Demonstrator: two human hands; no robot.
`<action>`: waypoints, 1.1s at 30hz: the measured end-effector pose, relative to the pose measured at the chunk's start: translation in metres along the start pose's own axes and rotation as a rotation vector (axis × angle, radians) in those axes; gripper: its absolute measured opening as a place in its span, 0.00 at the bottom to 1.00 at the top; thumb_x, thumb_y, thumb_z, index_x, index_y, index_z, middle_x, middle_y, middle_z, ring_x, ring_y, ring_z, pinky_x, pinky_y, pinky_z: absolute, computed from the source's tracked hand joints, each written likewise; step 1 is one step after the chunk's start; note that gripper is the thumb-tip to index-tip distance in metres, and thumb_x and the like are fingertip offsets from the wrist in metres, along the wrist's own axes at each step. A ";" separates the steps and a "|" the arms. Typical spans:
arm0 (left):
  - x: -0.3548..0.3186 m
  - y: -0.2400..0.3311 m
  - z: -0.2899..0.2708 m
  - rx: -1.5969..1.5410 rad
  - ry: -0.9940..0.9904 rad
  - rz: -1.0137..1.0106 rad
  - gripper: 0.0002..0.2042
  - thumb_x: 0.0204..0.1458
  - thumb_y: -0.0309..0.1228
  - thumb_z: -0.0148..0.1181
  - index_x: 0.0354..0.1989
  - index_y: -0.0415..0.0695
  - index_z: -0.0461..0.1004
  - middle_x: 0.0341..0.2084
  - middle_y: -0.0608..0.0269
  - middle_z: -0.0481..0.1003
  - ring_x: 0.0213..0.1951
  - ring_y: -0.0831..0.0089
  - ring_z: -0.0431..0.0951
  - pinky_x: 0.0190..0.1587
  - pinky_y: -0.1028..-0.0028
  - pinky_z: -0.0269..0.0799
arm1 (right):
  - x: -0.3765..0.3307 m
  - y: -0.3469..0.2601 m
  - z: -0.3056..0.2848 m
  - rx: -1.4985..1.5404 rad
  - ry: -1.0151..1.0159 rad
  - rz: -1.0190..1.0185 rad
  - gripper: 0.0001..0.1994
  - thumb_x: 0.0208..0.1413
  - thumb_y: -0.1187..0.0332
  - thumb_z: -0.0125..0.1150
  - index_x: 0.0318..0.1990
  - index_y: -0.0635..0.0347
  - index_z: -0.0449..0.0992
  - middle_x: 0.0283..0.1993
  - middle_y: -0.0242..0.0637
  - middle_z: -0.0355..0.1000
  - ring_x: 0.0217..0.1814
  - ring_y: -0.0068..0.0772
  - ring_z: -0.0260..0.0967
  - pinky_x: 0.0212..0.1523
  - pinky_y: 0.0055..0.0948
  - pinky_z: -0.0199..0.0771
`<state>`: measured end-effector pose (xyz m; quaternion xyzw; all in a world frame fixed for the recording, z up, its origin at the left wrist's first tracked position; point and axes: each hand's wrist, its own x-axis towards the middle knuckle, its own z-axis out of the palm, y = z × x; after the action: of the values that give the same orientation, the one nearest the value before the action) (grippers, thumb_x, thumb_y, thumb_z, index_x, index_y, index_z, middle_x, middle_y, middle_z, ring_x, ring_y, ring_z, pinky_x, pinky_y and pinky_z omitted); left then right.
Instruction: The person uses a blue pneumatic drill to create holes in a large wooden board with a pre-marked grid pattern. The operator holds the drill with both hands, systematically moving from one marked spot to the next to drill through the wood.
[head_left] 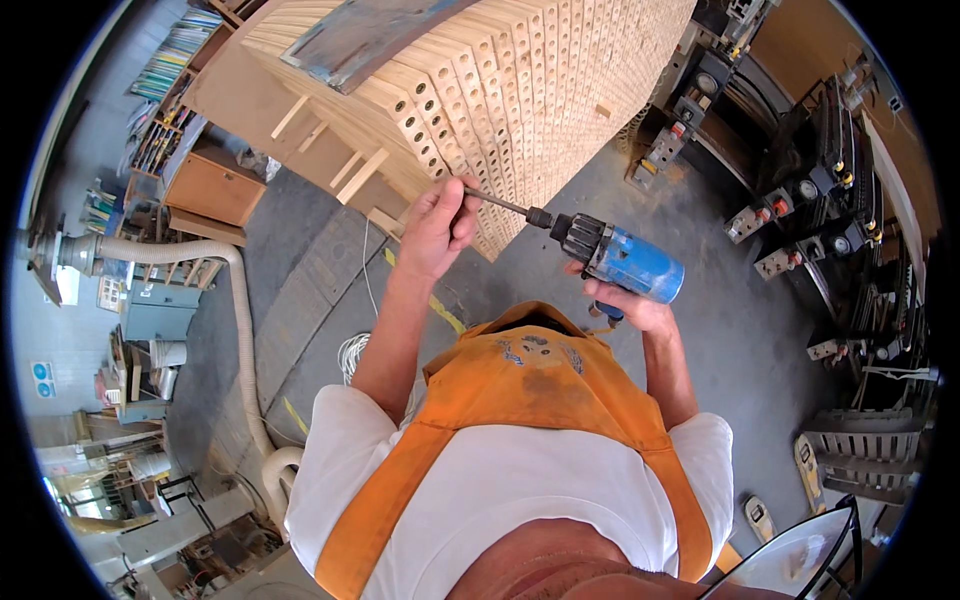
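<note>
A blue and black cordless drill [632, 264] is gripped in my right hand [640, 303], its body pointing left. From its chuck a long thin bit [503, 203] reaches across to my left hand [438, 228]. The fingers of that hand are closed around the bit's far end; whether a small dark piece is also between them I cannot tell. Just beyond my left hand stands a large stack of pale wooden boards [500, 90], their ends full of round holes. Several holes at the near left corner look dark.
A worn grey-blue board [365, 40] lies on the stack, and wooden strips [360, 175] stick out from its left side. A ribbed hose [243, 330] and coiled white cable [352, 355] are on the left. Black clamping machinery [790, 200] stands along the right.
</note>
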<state>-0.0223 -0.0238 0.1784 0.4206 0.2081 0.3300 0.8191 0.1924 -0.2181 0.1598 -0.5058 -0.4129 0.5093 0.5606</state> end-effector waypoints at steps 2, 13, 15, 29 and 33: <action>0.005 0.001 0.001 0.201 0.043 0.014 0.14 0.63 0.40 0.48 0.42 0.41 0.71 0.26 0.71 0.68 0.18 0.88 0.60 0.15 0.86 0.52 | 0.000 -0.001 0.002 -0.085 0.015 -0.091 0.18 0.48 0.71 0.69 0.49 0.57 0.75 0.40 0.31 0.76 0.39 0.24 0.71 0.40 0.27 0.73; 0.022 -0.007 0.025 -0.094 0.159 0.114 0.16 0.64 0.36 0.48 0.54 0.40 0.68 0.29 0.70 0.68 0.22 0.85 0.62 0.19 0.85 0.56 | 0.029 0.021 0.039 -0.015 0.124 -0.137 0.17 0.52 0.75 0.63 0.50 0.56 0.75 0.43 0.29 0.76 0.34 0.18 0.68 0.29 0.21 0.72; 0.023 -0.009 0.022 -0.110 0.144 0.114 0.16 0.63 0.36 0.48 0.55 0.41 0.68 0.29 0.70 0.68 0.22 0.86 0.62 0.19 0.85 0.56 | 0.027 0.016 0.036 -0.033 0.102 -0.081 0.16 0.52 0.75 0.63 0.50 0.57 0.75 0.44 0.31 0.76 0.39 0.21 0.70 0.35 0.24 0.73; 0.015 -0.006 0.021 -0.045 0.150 0.051 0.16 0.59 0.26 0.49 0.56 0.42 0.67 0.34 0.62 0.72 0.20 0.84 0.62 0.17 0.84 0.54 | 0.029 0.017 0.040 -0.014 0.105 -0.103 0.17 0.53 0.77 0.62 0.52 0.58 0.73 0.47 0.33 0.76 0.50 0.26 0.72 0.49 0.30 0.72; 0.005 -0.027 -0.008 -0.051 0.082 -0.254 0.16 0.57 0.22 0.46 0.55 0.38 0.66 0.37 0.55 0.73 0.19 0.83 0.61 0.17 0.82 0.55 | 0.028 0.016 0.045 -0.169 0.162 -0.143 0.14 0.51 0.72 0.66 0.47 0.58 0.75 0.40 0.36 0.77 0.42 0.29 0.75 0.43 0.30 0.74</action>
<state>-0.0141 -0.0273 0.1512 0.3558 0.2846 0.2457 0.8556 0.1501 -0.1840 0.1490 -0.5599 -0.4426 0.3889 0.5826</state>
